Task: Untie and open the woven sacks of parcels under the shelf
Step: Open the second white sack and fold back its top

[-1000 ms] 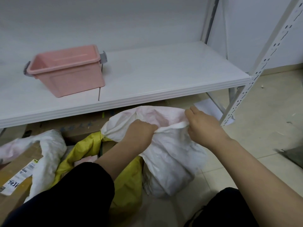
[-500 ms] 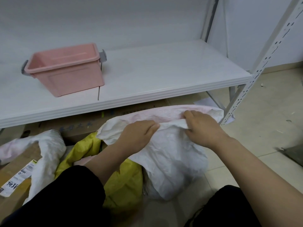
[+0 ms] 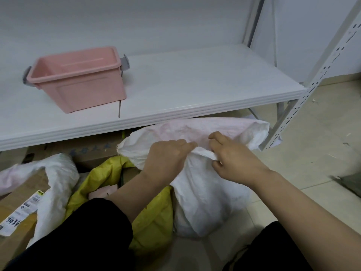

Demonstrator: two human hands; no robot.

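Sack on floor, 6 o'clock of shelf front edge. Left hand and right hand: each grip curled on rim fold of sack mouth. Cloth thin, soft, crinkly, likely slippery; best hold at doubled rim.

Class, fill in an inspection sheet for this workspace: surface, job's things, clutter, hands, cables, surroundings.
Surface: tiled floor under a white shelf.
Job's things: white woven sack, mouth bunched; second white sack at left.
Clutter: yellow bag, labelled cardboard box, pink bin on the shelf.
Hands: left hand and right hand both grip the white woven sack's mouth.
Cables: nothing seen.
Surroundings: perforated shelf post, white wall.
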